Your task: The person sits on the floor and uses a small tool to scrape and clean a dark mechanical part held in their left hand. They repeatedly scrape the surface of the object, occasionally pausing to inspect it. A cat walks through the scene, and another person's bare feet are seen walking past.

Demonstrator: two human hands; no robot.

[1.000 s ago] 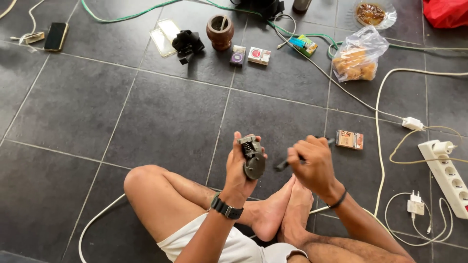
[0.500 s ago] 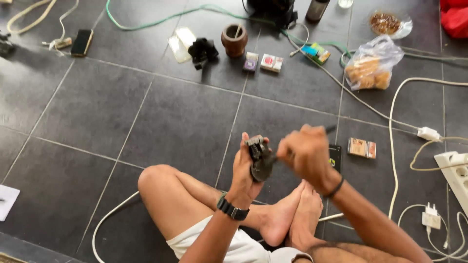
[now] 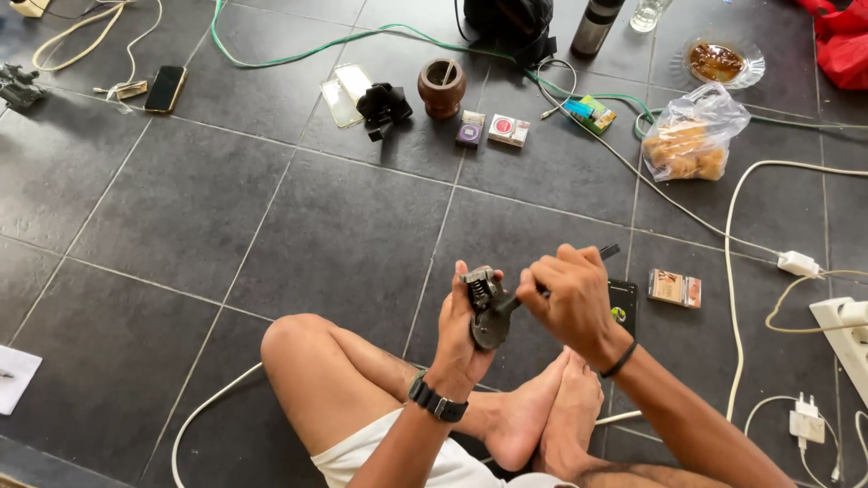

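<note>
My left hand [image 3: 459,330] is gripping the dark gadget [image 3: 486,307] upright; my right hand [image 3: 571,298] is pinching a screwdriver [image 3: 542,289], its shaft entering from two o'clock.

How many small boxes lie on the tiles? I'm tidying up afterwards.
4: purple box and red-and-white box by the wooden cup, colourful box near the green cable, orange box right of the hands.
</note>
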